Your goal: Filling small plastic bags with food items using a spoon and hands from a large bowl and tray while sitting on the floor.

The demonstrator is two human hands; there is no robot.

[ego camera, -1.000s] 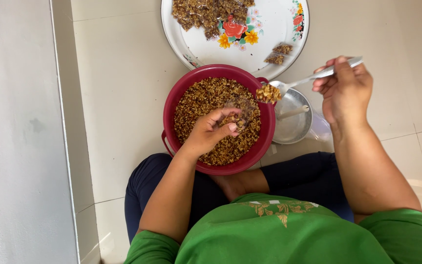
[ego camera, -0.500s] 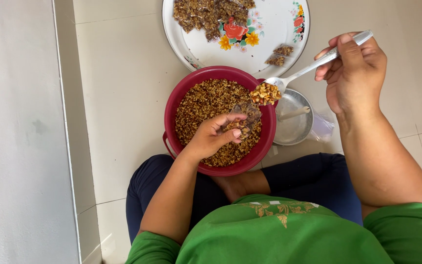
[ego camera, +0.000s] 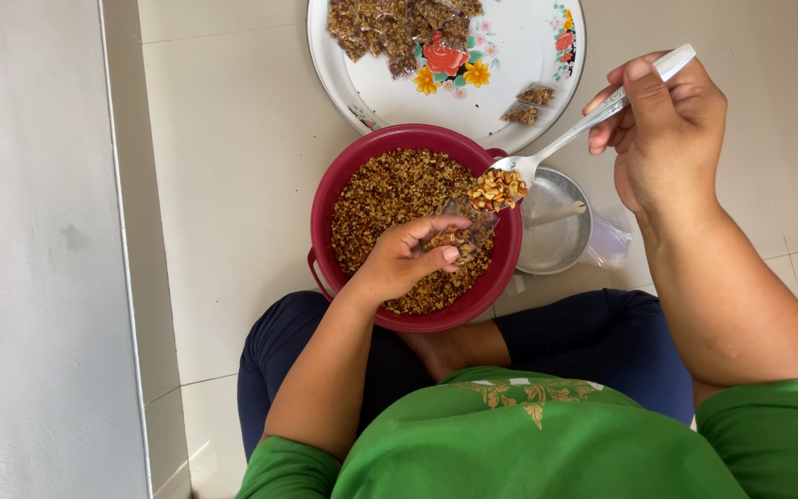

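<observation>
Over red bowl (ego camera: 325, 208) of granular mix: left hand (ego camera: 399, 263) pinching small clear packet (ego camera: 465, 231) open at fingertips. Directly above packet mouth: loaded spoon (ego camera: 547, 152), gripped at handle by right hand (ego camera: 671, 129). Beyond bowl: floral tray (ego camera: 510, 69).

I see a pale tiled floor (ego camera: 223, 185) carrying everything here, with grout lines crossing it and a raised light ledge (ego camera: 30, 249) running along the left. At the far edge sits a round white tray (ego camera: 510, 74) with painted flowers. Just nearer than it rests a red plastic bowl (ego camera: 344, 185), its near rim over my crossed legs. Touching the bowl's right side is a small metal dish (ego camera: 556, 231), and just right of that lies a crumpled clear plastic bag (ego camera: 611, 240) on the tiles.
</observation>
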